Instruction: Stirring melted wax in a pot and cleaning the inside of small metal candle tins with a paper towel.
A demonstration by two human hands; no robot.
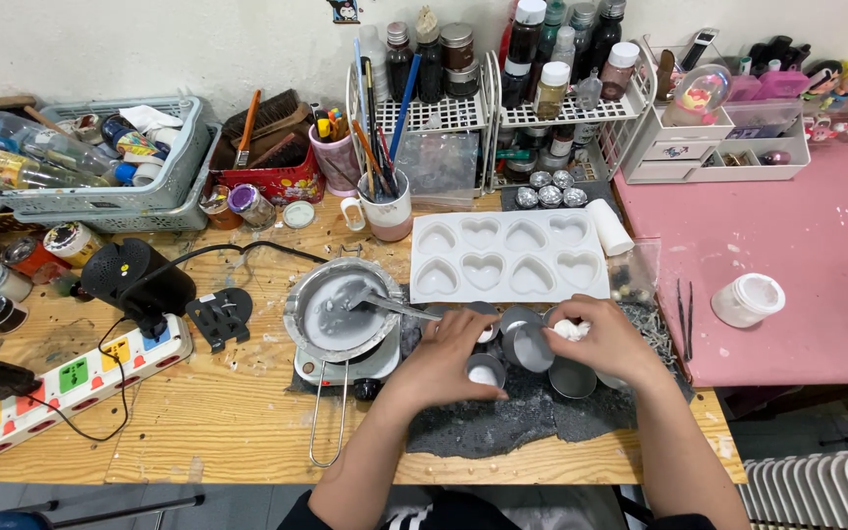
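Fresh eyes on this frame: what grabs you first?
The white heart-shaped mould tray at centre, just beyond both hands. The left hand steadies a small round tin while the right hand holds a white wad at it. Left of them, a metal pot of pale liquid sits on a small heater.

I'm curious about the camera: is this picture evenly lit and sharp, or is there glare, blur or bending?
Head view: soft, even light with faint shadows; a pale sheen on the metal pan; left hand and right hand fairly sharp; the wooden table edge bows slightly, a wide-lens effect.
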